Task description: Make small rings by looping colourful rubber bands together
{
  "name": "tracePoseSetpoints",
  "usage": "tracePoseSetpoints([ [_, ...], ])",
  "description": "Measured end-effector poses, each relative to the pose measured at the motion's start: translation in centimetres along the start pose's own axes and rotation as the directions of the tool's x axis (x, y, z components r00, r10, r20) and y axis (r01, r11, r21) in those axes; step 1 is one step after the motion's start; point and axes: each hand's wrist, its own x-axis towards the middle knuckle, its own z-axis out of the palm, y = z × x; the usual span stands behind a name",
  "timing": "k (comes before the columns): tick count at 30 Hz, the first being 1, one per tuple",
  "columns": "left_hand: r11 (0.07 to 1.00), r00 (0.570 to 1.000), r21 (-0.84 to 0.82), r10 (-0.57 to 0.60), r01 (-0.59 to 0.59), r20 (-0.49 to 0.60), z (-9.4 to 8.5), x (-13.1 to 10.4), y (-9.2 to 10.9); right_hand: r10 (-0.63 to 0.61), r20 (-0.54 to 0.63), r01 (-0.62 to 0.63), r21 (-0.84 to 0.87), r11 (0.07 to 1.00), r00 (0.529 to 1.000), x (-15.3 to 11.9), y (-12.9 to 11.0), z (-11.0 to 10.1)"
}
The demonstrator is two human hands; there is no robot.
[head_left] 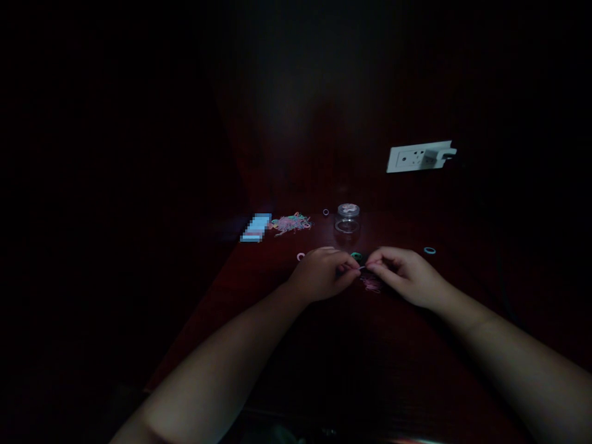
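Over the dark red table, my left hand [326, 273] and my right hand [403, 274] pinch a small, thin, pale pinkish hair tie [362, 268] between their fingertips. It spans the short gap between the two hands, and its far ends are hidden by the fingers. Just below it lies a little heap of pink hair ties [370, 283]. A green ring-shaped tie [356, 255] rests right behind the fingers. A pink ring [301, 256] lies by the back of my left hand, partly covered by it.
Beyond the hands stands a clear lidded jar [346, 221]. To its left are a tangled multicoloured pile of ties [292, 224] and a lit, blurred phone [256, 227]. A small ring [326, 212] lies near the wall, a teal ring [430, 250] at right. A socket plate [419, 156] holds a plug.
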Motion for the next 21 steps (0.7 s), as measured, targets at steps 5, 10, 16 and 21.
tracePoseSetpoints([
  [5, 1.0, 1.0, 0.011, 0.0, 0.001, -0.015, 0.05, -0.06, -0.01, 0.01, -0.008, -0.01, 0.004, 1.0, 1.0, -0.07, 0.04, 0.06],
  [10, 1.0, 1.0, 0.02, -0.013, 0.013, -0.026, -0.04, -0.07, 0.07, -0.013, -0.021, 0.012, -0.006, 1.0, 1.0, -0.11, 0.1, 0.06],
  [16, 1.0, 0.999, 0.008, -0.019, 0.02, -0.031, -0.08, -0.1, 0.09, -0.011, -0.061, 0.007, -0.057, 0.998, 0.998, -0.14, 0.22, -0.03],
  [21, 1.0, 1.0, 0.007, -0.021, 0.021, -0.023, -0.01, -0.11, 0.05, 0.004, -0.021, -0.002, 0.091, 0.996, 1.0, -0.16, -0.15, 0.31],
])
